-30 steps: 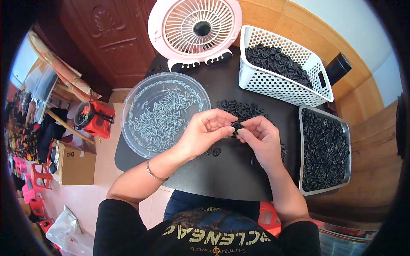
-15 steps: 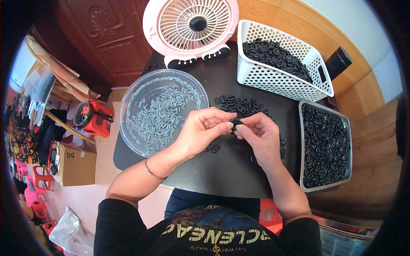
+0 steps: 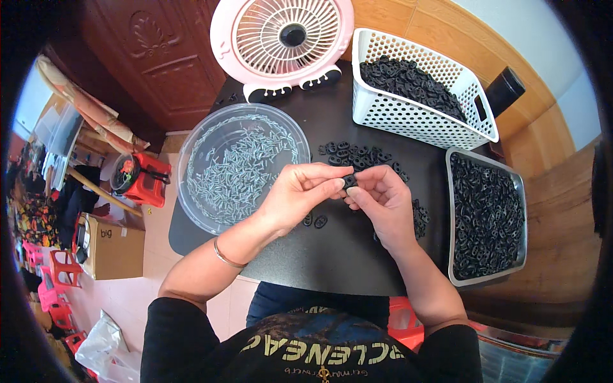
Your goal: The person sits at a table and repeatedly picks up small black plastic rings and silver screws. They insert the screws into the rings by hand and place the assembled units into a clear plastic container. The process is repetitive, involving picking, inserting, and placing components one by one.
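Observation:
Over the middle of the black table (image 3: 313, 262), a small black plastic piece (image 3: 348, 181) is held between both hands. My left hand (image 3: 305, 191) pinches it from the left with thumb and index finger. From the right, my right hand (image 3: 384, 201) grips it with thumb and bent fingers, which hide much of the piece. Behind the hands lies a loose pile of black two-holed pieces (image 3: 357, 155). A few more oval pieces (image 3: 319, 221) rest beside my left wrist. To the left, a round clear tub (image 3: 185, 182) contains many short silvery pins (image 3: 233, 179).
A pink fan (image 3: 255, 80) stands at the back. A white perforated basket (image 3: 408, 124) of black pieces is at the back right, with a metal tray (image 3: 454, 255) of black pieces nearer me. Left on the floor are a cardboard box (image 3: 118, 249) and red stools (image 3: 64, 268).
Both hands stay together at nearly the same spot. The fingers have shifted slightly around the black piece, and the whole view has moved a little.

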`<state>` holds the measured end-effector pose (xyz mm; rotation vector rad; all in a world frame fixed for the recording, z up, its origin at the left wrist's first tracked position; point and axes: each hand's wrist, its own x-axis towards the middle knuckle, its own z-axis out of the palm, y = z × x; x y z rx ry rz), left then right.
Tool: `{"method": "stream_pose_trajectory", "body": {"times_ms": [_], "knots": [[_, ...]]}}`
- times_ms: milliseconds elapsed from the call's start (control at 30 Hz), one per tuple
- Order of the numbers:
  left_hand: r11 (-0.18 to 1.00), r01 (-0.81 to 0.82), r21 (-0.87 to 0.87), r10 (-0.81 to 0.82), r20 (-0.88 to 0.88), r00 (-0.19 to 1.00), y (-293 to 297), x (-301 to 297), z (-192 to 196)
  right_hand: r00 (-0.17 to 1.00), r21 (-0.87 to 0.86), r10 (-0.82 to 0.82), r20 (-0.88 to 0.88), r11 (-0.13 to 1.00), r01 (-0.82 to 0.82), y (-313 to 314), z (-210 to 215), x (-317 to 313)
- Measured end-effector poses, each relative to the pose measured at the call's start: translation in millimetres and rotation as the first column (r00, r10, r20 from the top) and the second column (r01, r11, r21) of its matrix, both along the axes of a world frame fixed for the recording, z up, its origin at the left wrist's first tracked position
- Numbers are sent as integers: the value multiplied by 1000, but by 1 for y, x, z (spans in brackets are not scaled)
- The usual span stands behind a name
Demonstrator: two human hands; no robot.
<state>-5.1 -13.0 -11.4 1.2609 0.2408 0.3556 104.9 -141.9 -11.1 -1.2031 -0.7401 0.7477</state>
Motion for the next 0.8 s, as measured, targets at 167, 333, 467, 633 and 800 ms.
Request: {"method": "stream_pose_trajectory", "body": {"times_ms": [167, 333, 467, 633, 800], "knots": [[982, 32, -184, -31, 13, 999, 3, 1, -7, 993, -22, 12, 115, 1000, -9, -1, 3, -3], [965, 83, -250, -91, -18, 996, 5, -2, -2, 966, -52, 18, 257, 999, -5, -2, -2, -1], [956, 120, -266, -135, -37, 990, 7, -3, -4, 968, -60, 23, 251, 998, -9, -3, -4, 1], [942, 130, -310, -146, -28, 989, 8, -2, -7, 977, -83, 42, 208, 996, -25, -3, -9, 3], [926, 135, -352, -157, -33, 987, 8, -2, -7, 987, -54, 57, 148, 997, -49, -3, -4, 2]]}}
